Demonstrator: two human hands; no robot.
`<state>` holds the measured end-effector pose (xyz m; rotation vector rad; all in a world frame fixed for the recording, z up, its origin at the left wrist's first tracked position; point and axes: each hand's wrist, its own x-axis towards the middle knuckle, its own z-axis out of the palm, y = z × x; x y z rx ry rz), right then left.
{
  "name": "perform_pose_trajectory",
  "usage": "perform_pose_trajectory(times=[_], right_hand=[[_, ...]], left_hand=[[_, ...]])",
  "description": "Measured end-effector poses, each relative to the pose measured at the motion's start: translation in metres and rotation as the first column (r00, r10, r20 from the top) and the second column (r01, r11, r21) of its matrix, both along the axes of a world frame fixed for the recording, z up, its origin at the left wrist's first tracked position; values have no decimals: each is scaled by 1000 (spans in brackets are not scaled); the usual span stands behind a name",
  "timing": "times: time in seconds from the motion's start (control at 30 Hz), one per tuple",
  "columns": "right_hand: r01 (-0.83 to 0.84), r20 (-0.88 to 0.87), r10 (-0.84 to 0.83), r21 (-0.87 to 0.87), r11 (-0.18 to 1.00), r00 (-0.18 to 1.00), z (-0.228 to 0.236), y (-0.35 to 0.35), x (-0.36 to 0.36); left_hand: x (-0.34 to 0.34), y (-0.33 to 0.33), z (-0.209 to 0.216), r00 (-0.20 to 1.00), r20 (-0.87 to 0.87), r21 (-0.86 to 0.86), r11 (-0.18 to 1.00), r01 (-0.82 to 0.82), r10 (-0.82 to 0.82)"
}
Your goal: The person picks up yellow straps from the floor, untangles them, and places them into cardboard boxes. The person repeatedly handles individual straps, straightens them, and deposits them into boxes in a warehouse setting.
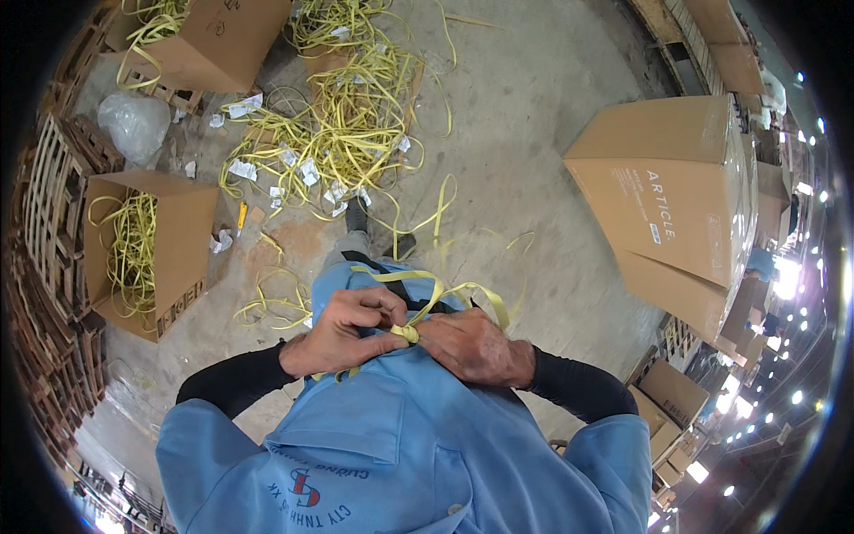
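In front of my blue shirt, my left hand [351, 331] and my right hand [473, 345] meet around a yellow strap [405, 333]. The strap is bunched into a knot-like twist between them. My left thumb and fingers pinch one side of it. On the other side, my right fingers are closed on the strap, with their tips partly hidden. Loose loops of the same strap [435, 287] stick up beyond my hands. A black band [391, 283] runs across the blue cloth just past the knot.
Tangled yellow straps [356, 116] with white paper scraps lie on the concrete floor ahead. An orange utility knife [242, 215] lies beside an open carton [187, 240] of straps. Clear plastic [133, 125] and wooden pallets [44, 196] are at left. A large carton [663, 191] stands at right.
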<state>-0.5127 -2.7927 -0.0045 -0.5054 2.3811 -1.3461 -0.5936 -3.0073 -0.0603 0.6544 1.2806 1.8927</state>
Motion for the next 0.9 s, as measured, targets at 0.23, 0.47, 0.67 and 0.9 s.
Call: perform_pose_trajectory(times=[0.23,0.47,0.67,0.9], right_hand=[[69,174,-81,75,995,981,5,9,-3],[112,-29,-113,-29,993,993,-3,5,5],[102,-23,-102,-21,995,994,-3,3,0],[107,143,-109,22,994,984,1,20,-3]], left_hand=[[-4,5,3,999,43,-58,998,-22,25],[-10,7,0,999,-47,-11,1000,8,-9],[-14,8,-1,992,-77,-70,993,95,-100],[-12,20,0,995,-94,-39,999,-38,34]])
